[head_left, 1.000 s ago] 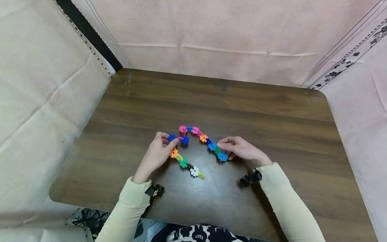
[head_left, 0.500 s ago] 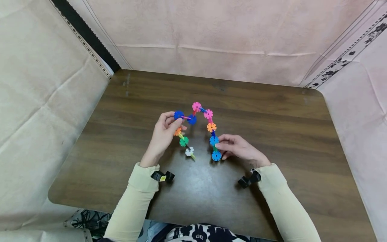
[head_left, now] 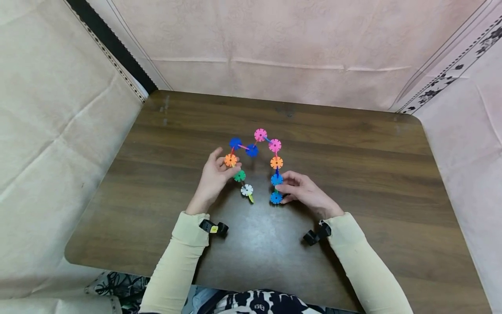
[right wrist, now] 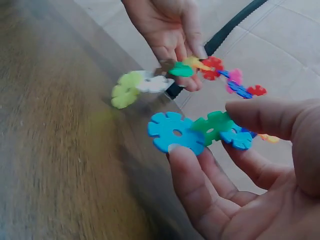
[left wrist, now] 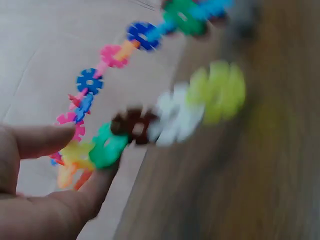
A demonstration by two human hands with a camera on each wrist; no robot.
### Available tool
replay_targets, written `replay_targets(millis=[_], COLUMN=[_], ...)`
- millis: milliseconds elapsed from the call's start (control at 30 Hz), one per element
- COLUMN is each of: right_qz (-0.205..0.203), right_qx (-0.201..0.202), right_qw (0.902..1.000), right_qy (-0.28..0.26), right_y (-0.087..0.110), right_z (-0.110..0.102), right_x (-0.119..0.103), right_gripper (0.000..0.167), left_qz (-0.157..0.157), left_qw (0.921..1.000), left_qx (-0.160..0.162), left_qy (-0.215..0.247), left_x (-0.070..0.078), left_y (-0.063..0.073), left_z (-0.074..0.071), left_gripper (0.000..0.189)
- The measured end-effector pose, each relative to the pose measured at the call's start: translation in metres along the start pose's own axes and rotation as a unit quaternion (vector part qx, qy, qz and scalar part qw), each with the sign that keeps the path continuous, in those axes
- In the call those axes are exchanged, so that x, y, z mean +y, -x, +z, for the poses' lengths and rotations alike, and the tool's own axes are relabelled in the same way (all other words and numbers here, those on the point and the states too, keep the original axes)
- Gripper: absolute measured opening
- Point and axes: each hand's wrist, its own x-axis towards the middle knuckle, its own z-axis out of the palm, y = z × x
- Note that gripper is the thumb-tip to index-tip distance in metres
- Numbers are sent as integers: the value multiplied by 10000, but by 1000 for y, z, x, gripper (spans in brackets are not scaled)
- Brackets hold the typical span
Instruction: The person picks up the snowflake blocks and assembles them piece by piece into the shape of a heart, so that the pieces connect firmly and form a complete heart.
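A chain of flower-shaped plastic interlocking discs (head_left: 275, 145) arches between the two hands, its middle bending away from the person. My left hand (head_left: 211, 179) pinches the left part near the orange disc (head_left: 230, 160); in the left wrist view, thumb and fingers are at a yellow disc and the green disc (left wrist: 108, 145). Beyond them a brown, a white and a lime disc (left wrist: 218, 92) stick out to the free end. With thumb and fingers, my right hand (head_left: 306, 192) grips the other end, around a green disc (right wrist: 212, 126) and the light blue end disc (right wrist: 172, 131).
A brown wood-grain table (head_left: 333, 148) lies under the hands. Pale cloth (head_left: 251, 52) hangs behind and at both sides. Black cables (head_left: 121, 285) sit below the table's front left. Each wrist wears a small black camera (head_left: 213, 227).
The chain has shifted away from the person, its two ends drawing closer together. My left hand has moved away from the person and its hold has slid from the dark blue disc toward the orange one.
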Motion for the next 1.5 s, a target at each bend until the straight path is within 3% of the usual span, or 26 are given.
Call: replay_targets(millis=[133, 300, 367, 533, 700, 933, 1200, 1500], right_qz=[-161, -543, -736, -1098, -1350, -1431, -1676, -1787], right_qx=[-48, 29, 111, 307, 401, 468, 736, 1024], right_qw=[9998, 9985, 9971, 9925, 9900, 9874, 9821, 9768], right_qy=[-113, -6, 167, 431, 51, -495, -455, -578], right_y=[0, -1, -1, -1, 0, -2, -1, 1], right_z=[1, 6, 9, 16, 26, 39, 43, 43], right_x=[-2, -5, -6, -6, -6, -2, -2, -5], right_gripper=[42, 47, 48, 43, 41, 43, 43, 45], left_qz=[-43, 372, 515, 914, 1177, 1218, 1441, 1570], left_qw=[9956, 9953, 9948, 9836, 9746, 9647, 9587, 9592], left_qx=[442, 313, 179, -145, -125, -34, -10, 124], left_qy=[825, 835, 866, 1550, 1901, 2336, 2454, 2349], left_x=[-4, -10, -11, -10, -5, 5, 10, 11], left_y=[-2, -2, -1, -2, -5, -10, -13, -14], left_z=[8, 24, 30, 44, 53, 63, 68, 70], left_gripper=[44, 30, 31, 44, 40, 34, 31, 34])
